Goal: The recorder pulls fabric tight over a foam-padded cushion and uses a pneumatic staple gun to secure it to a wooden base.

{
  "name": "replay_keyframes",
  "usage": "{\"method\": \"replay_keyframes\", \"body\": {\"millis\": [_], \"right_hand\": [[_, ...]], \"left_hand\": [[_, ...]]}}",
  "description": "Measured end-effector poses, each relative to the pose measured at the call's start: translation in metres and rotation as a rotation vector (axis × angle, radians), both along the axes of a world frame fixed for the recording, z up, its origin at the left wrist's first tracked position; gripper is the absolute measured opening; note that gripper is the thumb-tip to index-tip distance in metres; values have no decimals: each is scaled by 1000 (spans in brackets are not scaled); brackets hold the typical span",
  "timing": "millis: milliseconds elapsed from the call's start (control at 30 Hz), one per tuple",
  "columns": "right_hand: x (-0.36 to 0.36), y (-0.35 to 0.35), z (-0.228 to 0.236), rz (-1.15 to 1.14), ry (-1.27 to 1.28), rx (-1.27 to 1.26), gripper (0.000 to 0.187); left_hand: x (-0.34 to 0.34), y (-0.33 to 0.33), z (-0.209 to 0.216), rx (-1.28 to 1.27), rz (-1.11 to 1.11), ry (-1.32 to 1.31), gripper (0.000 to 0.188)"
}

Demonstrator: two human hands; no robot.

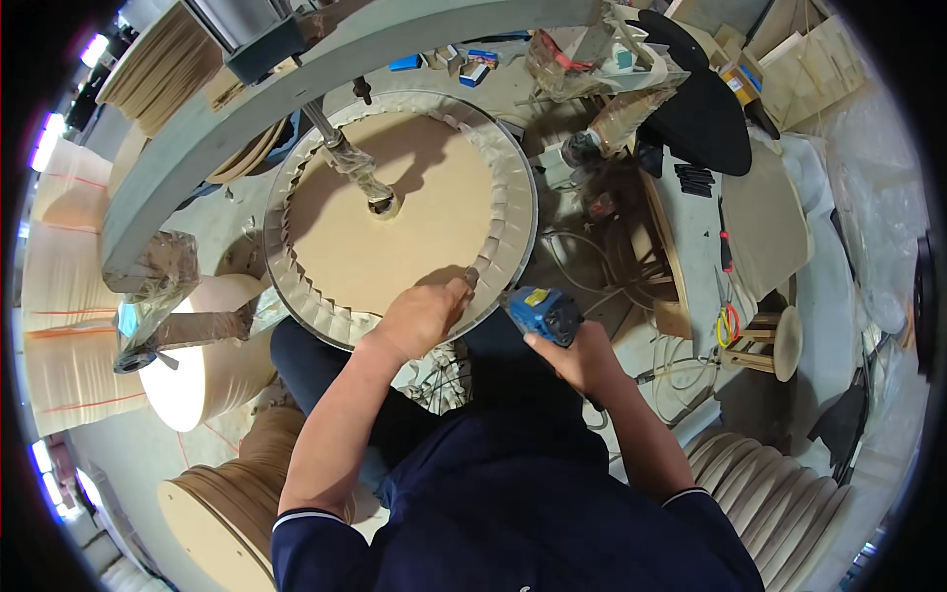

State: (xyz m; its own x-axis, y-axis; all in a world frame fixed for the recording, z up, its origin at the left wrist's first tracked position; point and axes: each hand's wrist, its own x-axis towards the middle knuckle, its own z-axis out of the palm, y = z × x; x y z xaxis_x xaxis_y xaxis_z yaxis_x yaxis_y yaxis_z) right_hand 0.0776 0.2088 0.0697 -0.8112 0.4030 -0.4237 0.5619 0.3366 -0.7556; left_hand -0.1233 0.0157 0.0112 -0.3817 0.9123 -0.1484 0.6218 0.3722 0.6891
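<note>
A round seat panel lies before me, its tan board (pixel 434 227) ringed by pleated pale fabric (pixel 505 222) turned inward over the edge. A metal press rod (pixel 347 158) wrapped in clear film comes down onto the board left of its middle. At the near right part of the rim, my left hand (pixel 424 314) has its fingers closed on the fabric edge. My right hand (pixel 584 361) grips a blue staple gun (pixel 545 314), its nose close to the rim just right of my left fingers. The staple gun's handle is mostly hidden by my hand.
A curved grey machine arm (pixel 187 163) arches over the left and far side. Small blue boxes (pixel 475 69) lie beyond the panel. On the right table are a screwdriver (pixel 726 252) and scissors (pixel 728 326). Stacked round panels (pixel 769 503) stand at the near right.
</note>
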Motion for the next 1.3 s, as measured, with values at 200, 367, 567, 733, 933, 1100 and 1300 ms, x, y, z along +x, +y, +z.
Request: {"method": "replay_keyframes", "body": {"millis": [200, 367, 567, 733, 933, 1100, 1300], "right_hand": [[-13, -11, 4, 120, -49, -14, 42], [-31, -16, -1, 117, -63, -38, 42], [-47, -20, -4, 114, -26, 164, 43], [-17, -3, -21, -40, -29, 117, 39], [6, 5, -14, -126, 68, -65, 37], [-4, -1, -4, 93, -58, 39, 40], [-17, -9, -4, 108, -7, -46, 43]], "left_hand": [[3, 12, -5, -48, 207, 55, 21], [1, 18, -13, -7, 310, 0, 26], [5, 36, -19, 112, 394, 13, 24], [20, 33, 0, 216, 328, 39, 27], [5, 6, 7, 84, 4, 43, 29], [-1, 13, -1, -48, 25, 31, 17], [2, 20, -11, -60, 179, 124, 24]]}}
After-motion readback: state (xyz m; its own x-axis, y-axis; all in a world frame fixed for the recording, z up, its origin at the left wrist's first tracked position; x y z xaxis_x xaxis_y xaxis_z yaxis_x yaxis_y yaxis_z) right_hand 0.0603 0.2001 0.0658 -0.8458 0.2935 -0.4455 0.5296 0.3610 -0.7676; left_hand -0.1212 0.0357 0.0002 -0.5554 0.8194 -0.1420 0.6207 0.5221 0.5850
